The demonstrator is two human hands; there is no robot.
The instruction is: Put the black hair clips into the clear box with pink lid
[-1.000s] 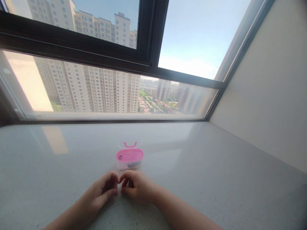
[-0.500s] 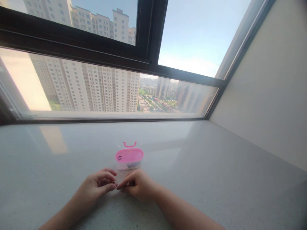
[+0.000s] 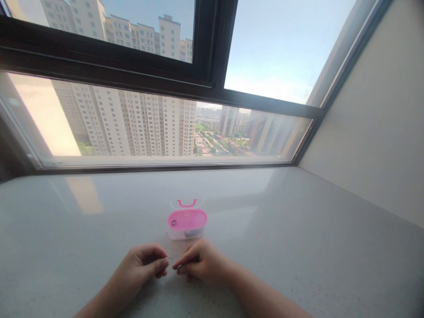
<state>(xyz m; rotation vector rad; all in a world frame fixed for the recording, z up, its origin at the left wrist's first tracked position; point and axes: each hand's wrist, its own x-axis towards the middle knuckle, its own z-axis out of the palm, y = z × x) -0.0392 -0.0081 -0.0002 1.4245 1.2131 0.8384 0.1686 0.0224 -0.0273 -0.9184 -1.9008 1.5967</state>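
Observation:
A small clear box with a pink insert (image 3: 187, 223) and a pink handle on its open lid stands on the pale stone sill (image 3: 298, 238). Just in front of it my left hand (image 3: 145, 264) and my right hand (image 3: 202, 264) rest on the sill, fingertips facing each other a little apart. Both hands are pinched shut. Something tiny and thin shows between the fingertips, too small to name.
A dark-framed window (image 3: 212, 88) runs along the back of the sill, with tall buildings outside. A plain wall (image 3: 371, 145) closes off the right side.
My fingertips, which touched a second ago, have drawn slightly apart. The view has shifted a little, so the box sits further right in the picture.

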